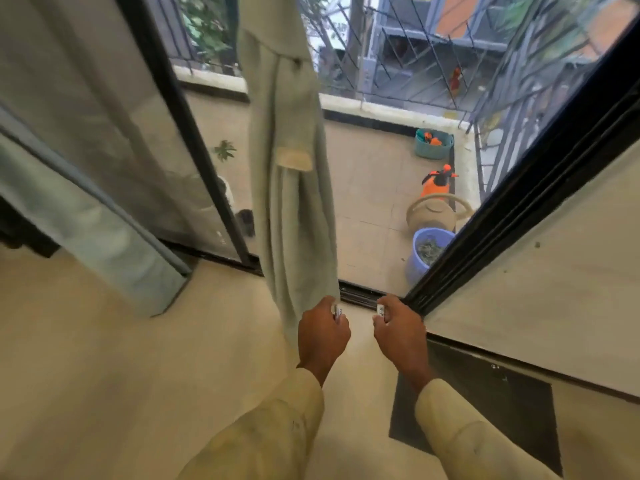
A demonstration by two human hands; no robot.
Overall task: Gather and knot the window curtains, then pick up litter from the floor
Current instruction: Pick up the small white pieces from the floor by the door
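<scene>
A pale green curtain [291, 188] hangs gathered into a narrow bundle in the middle of the open balcony doorway, its lower end reaching the door track. My left hand [322, 336] is right beside that lower end and pinches a small white scrap [336, 311] between its curled fingers. My right hand [398, 330], a short way to the right, grips another small white scrap [381, 310] in its fingertips. A second, blue-grey curtain [104, 237] hangs at the left over the glass panel.
Black door frames [519, 202] flank the opening. On the balcony beyond stand a blue bucket [427, 251], a beige watering can [433, 213], an orange sprayer [437, 183] and a teal basket [433, 143]. A dark mat [485, 410] lies on the beige floor at lower right.
</scene>
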